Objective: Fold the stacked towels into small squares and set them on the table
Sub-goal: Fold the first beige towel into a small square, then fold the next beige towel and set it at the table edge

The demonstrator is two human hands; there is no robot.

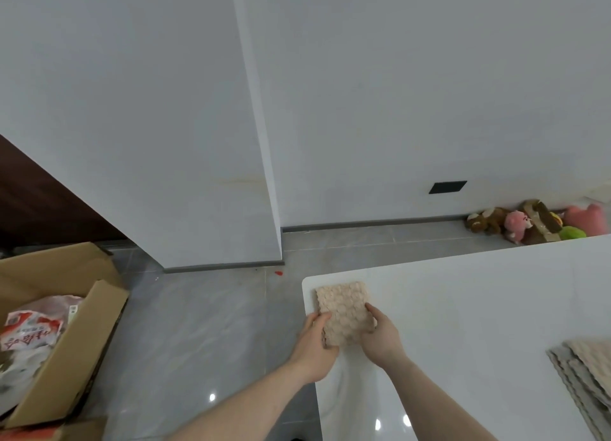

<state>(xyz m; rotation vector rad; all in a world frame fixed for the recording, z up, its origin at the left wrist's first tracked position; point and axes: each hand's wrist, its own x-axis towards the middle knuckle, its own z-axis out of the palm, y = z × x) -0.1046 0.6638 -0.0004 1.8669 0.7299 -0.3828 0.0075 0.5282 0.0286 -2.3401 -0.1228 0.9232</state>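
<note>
Evidently one towel is at the setting-down step: a small folded towel, pale pink-beige with a bubbly weave, lies at the far left corner of the white table, a little below the middle of the frame. Both hands are on its near end. The left hand grips the near left edge, fingers curled round it; the right hand holds the near right edge, thumb on top and fingers tucked at the side. Whether the near end rests fully on the table or is slightly lifted cannot be told. The towel looks more oblong than square, so a further fold may be wanted, though that is a judgement from its outline alone.

At the lower right edge of the frame sits the stack of unfolded towels, well apart from the folded one and partly cut off by the frame.

The next move probably calls for letting go, or pressing the piece flat, and then reaching right across the table for the top towel of the stack without dragging those beneath it.
</note>
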